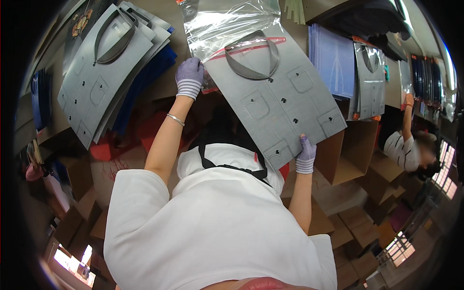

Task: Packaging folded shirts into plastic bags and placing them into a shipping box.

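A flat grey panel printed like a shirt (285, 104), with pockets, dark buttons and a raised grey collar band, lies tilted in front of me. Its upper end sits at the red-edged mouth of a clear plastic bag (232, 19); the collar overlaps the red strip. My left hand (189, 77), in a purple and white striped glove, is closed on the bag's edge near that mouth. At the panel's lower right corner, my gloved right hand (306, 154) grips it, thumb on top and fingers hidden beneath.
At left lies a fanned stack of grey shirt-printed panels (84, 92) with blue sheets (145, 79) beneath. Light blue sheets (331, 60) and a bagged grey panel (370, 87) lie at right. An open cardboard box (350, 150) stands below. Another person (403, 147) reaches up at far right.
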Action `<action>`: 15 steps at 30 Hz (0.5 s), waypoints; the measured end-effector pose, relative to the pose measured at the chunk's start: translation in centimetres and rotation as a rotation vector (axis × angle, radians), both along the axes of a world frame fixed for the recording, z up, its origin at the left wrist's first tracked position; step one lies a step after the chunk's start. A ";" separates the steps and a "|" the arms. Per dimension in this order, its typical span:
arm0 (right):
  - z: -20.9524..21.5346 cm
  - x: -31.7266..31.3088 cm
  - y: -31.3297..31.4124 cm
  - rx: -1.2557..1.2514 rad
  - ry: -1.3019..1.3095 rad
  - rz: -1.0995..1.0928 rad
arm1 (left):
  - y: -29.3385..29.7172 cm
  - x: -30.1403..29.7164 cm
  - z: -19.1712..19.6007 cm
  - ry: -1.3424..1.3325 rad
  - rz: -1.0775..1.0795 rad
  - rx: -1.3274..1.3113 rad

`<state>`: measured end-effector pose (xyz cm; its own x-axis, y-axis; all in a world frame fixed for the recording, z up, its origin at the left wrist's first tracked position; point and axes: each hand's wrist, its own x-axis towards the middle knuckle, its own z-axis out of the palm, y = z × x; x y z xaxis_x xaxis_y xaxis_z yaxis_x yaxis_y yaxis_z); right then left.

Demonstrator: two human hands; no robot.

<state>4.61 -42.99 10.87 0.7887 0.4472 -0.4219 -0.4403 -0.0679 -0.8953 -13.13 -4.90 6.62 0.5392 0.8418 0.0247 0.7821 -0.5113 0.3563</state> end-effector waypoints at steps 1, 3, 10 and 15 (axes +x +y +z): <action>0.0 -0.2 0.1 -0.006 0.002 0.001 | 0.0 -0.2 0.0 -0.033 -0.037 0.032; -0.2 -0.7 0.3 0.004 0.011 -0.037 | -0.2 -0.1 0.4 -0.068 -0.073 0.059; -2.4 -2.1 1.4 0.023 -0.010 -0.133 | -4.2 2.0 2.7 -0.275 -0.554 0.044; -10.3 -1.2 -1.8 -0.212 -0.331 0.271 | -1.6 6.3 -2.2 -0.988 0.499 -1.495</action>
<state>3.43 -44.83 0.53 0.7630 0.5867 -0.2713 -0.0746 -0.3370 -0.9385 -6.79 -6.53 4.46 0.5200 0.5138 -0.6823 -0.0033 0.8000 0.6000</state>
